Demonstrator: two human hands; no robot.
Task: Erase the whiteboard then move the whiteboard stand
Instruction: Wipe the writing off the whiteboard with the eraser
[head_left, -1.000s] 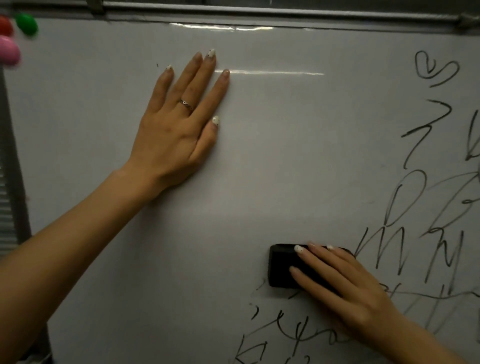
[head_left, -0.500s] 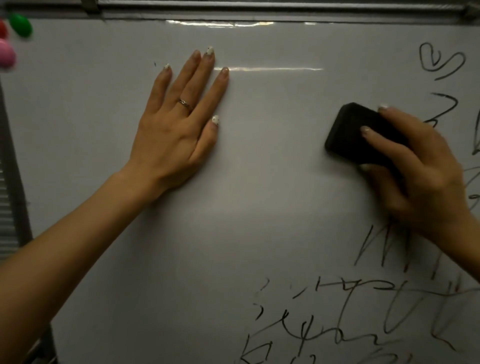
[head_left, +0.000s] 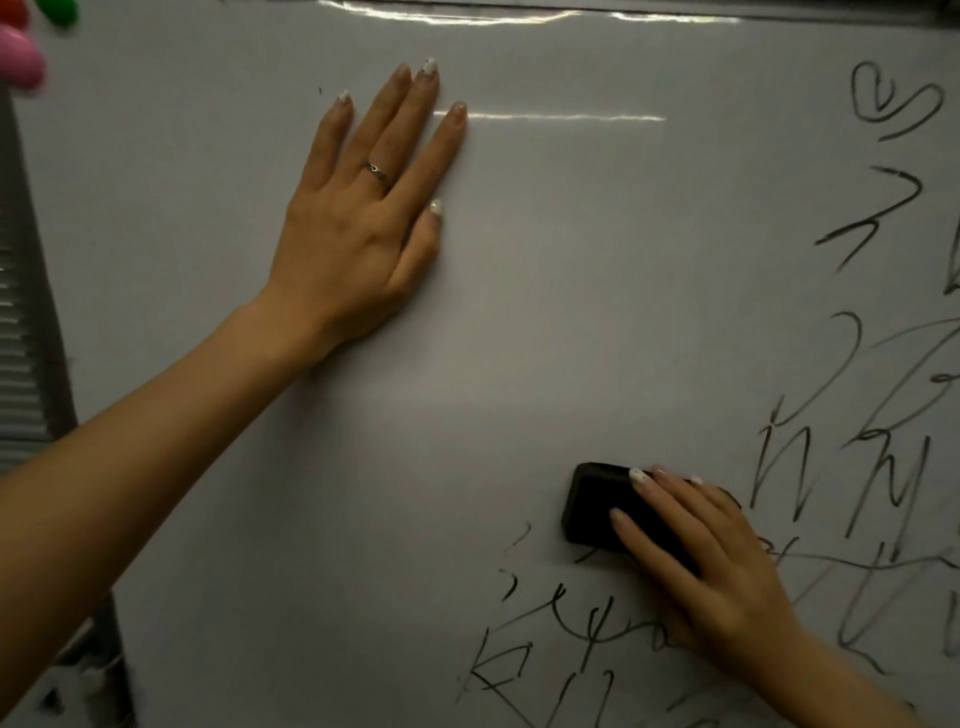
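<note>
The whiteboard (head_left: 545, 312) fills the view, wiped blank across its left and middle. Black scribbles (head_left: 872, 441) cover its right side and lower right. My left hand (head_left: 358, 223) lies flat on the upper left of the board, fingers straight, a ring on one finger. Low on the right, my right hand (head_left: 701, 566) holds a black eraser (head_left: 597, 509) against the board, fingers laid over its back, just above the lower scribbles. The stand is hidden from view.
Round magnets, pink (head_left: 21, 60), red (head_left: 13, 10) and green (head_left: 60, 10), stick at the board's top left corner. A dark frame edge (head_left: 41, 312) runs down the left side, with a slatted surface beyond it.
My right hand swept the eraser up to the right-hand scribbles and back down to the lower middle. Some strokes on the right look fainter. My left hand stayed put.
</note>
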